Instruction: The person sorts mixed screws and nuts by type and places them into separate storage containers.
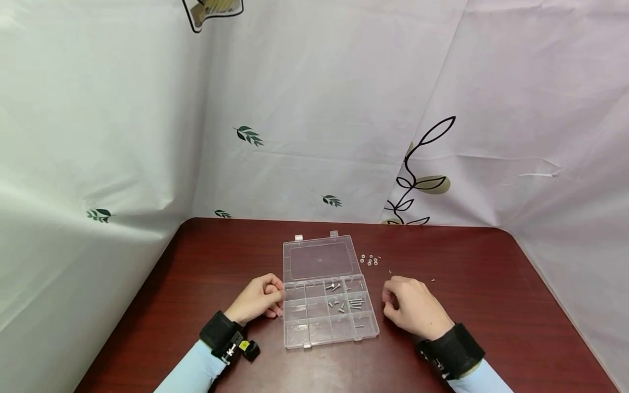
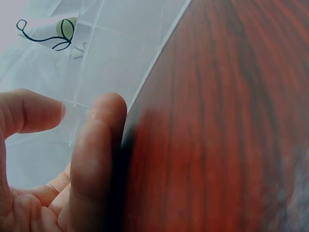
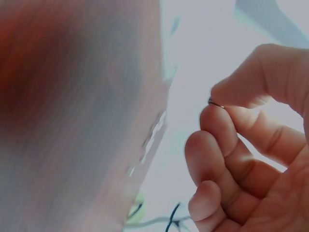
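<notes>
A clear plastic compartment box (image 1: 319, 330) stands with its lid (image 1: 321, 261) laid back, and several metal screws (image 1: 356, 303) lie in its right-hand compartments. My left hand (image 1: 259, 297) rests at the box's left edge, fingertips right at the side wall. In the left wrist view, the thumb (image 2: 34, 113) stands apart from the loosely bent fingers (image 2: 94, 159). To the right of the box, my right hand (image 1: 415, 307) pinches a tiny metal screw (image 3: 215, 103) between thumb and index fingertip; most of it is hidden.
Several small washers (image 1: 369, 261) lie on the reddish-brown table (image 1: 236, 240) beside the lid. A tiny metal piece (image 1: 433, 280) lies farther right, and another (image 1: 390, 272) just beyond my right hand. A patterned white cloth (image 1: 314, 109) hangs behind the table and along both sides.
</notes>
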`<state>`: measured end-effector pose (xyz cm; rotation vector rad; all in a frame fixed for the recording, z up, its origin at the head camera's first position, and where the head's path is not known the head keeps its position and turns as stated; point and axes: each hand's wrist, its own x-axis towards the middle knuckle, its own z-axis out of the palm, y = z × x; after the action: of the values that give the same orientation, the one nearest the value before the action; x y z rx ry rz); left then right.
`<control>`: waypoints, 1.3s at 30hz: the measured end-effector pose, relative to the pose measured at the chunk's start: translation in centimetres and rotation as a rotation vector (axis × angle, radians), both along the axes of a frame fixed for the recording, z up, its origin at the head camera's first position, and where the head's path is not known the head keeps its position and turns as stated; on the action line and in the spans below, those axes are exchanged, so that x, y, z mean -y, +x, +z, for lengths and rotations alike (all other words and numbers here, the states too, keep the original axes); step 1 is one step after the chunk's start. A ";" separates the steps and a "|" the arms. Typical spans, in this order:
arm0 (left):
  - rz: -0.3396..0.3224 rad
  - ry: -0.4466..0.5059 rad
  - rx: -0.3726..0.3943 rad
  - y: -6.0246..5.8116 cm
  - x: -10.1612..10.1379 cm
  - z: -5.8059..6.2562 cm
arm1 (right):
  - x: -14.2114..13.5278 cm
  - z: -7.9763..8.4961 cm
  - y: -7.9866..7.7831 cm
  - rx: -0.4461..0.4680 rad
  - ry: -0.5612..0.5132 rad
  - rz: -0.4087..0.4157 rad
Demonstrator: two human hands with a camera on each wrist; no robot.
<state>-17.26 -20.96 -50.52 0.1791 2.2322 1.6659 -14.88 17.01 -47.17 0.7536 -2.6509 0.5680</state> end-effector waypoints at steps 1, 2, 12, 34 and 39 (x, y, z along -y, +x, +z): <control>0.000 0.000 0.001 0.0 0.0 0.0 | 0.4 0.1 0.2 -0.009 -0.024 0.021; 0.001 -0.001 0.001 0.0 0.0 0.0 | 0.8 0.2 0.3 -0.017 -0.042 0.041; -0.001 0.000 -0.010 0.0 0.0 0.1 | 4.0 0.8 2.3 -0.043 -0.157 0.270; -0.003 -0.003 -0.008 0.0 0.0 0.0 | 4.8 1.1 2.9 -0.065 -0.065 0.313; -0.006 -0.010 -0.013 -0.1 0.0 0.0 | 3.0 1.3 1.6 -0.090 -0.047 0.241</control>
<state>-17.32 -20.99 -50.56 0.1947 2.2467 1.6543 -13.27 14.00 -45.89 1.0668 -2.4726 0.6400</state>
